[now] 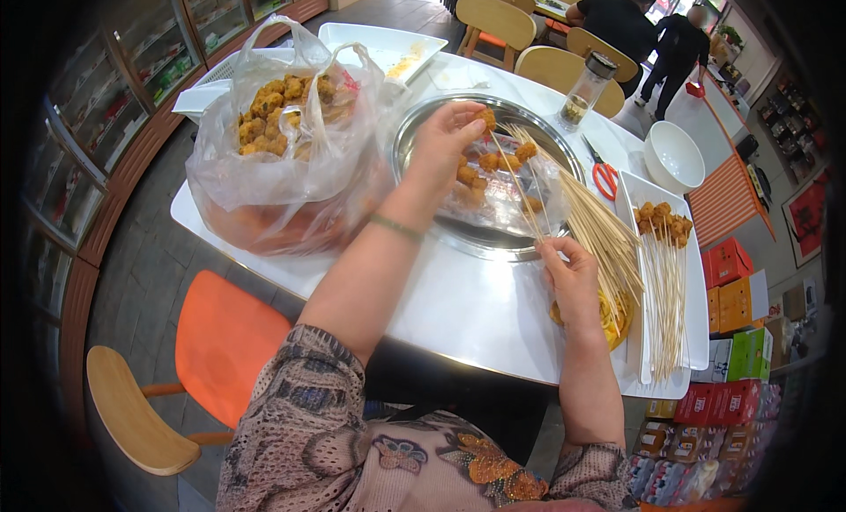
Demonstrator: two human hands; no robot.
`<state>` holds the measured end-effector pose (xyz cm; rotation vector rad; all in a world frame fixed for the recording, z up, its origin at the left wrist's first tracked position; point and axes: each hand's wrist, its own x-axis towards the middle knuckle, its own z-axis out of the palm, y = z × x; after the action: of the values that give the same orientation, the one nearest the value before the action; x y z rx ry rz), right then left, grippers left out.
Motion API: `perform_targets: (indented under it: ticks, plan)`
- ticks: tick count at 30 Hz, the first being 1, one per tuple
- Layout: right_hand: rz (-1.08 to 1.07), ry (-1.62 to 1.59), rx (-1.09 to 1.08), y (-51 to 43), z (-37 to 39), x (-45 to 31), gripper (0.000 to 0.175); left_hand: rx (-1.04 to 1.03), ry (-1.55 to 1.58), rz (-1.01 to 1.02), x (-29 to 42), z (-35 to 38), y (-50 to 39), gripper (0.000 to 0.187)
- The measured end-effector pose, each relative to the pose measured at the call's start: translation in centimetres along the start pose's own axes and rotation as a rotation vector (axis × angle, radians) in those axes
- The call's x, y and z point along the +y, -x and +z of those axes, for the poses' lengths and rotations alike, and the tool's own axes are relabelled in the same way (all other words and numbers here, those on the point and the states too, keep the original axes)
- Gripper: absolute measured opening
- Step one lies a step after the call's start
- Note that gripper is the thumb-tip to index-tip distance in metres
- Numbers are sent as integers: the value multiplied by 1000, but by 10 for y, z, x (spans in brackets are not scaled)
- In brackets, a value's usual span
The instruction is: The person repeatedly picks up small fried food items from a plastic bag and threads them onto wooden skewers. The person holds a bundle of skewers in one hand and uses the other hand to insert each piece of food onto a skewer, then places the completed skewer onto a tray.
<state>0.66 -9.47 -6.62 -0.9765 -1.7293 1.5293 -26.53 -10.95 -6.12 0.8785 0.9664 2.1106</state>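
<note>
My left hand holds a browned fried ball over the round steel tray. My right hand grips the lower end of thin bamboo skewers, one of which reaches up to that ball. More fried balls lie on clear plastic in the steel tray. A bundle of bare bamboo skewers leans across the tray's right rim, its lower ends by a yellow patterned thing. Loaded skewers rest in a white rectangular tray at the right. A plastic bag full of fried balls stands at the left.
Red-handled scissors, a white bowl and a glass jar stand beyond the steel tray. A white dish is behind the bag. An orange chair is at the near left. Two people are in the background.
</note>
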Motion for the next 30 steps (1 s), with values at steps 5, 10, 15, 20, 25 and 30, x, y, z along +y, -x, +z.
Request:
perform_targets:
  ticks: [5,10,15,20,25,30]
  plan:
    - [8,-30,40,-1,3,5,7,-14,-48,-57,2,9,6,24]
    - [13,-22,45,-2,2,5,7,-59,-114,-43,-1,9,7,22]
    - [21,-6,58,-4,3,6,6,-66,-216,9,1,23,16,21]
    - [-5,26,69,-5,4,4,9,-85,-315,83,-9,28,17,21]
    - [-20,31,82,-7,6,9,10,-114,-322,56,-20,36,24,19]
    - [-90,25,113,-9,6,3,13,-95,-465,226,-5,47,27,20]
